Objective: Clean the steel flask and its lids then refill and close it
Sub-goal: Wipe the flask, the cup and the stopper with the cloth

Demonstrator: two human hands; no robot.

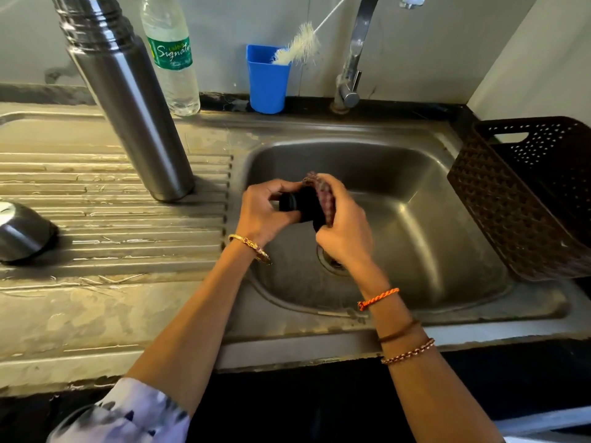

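Observation:
The tall steel flask [128, 100] stands upright with no lid on the ribbed draining board, left of the sink basin [431, 219]. Over the basin, my left hand [265, 209] grips a black inner lid [299, 204]. My right hand [345, 231] presses a reddish-purple scrubber [321, 190] against that lid. A steel outer cap [22, 231] lies upside down on the draining board at the far left.
A clear plastic water bottle [174, 55] stands behind the flask. A blue cup [267, 79] holding a white bottle brush [299, 46] sits by the wall. The tap [351, 59] rises behind the basin. A dark brown plastic basket [524, 193] sits at the right.

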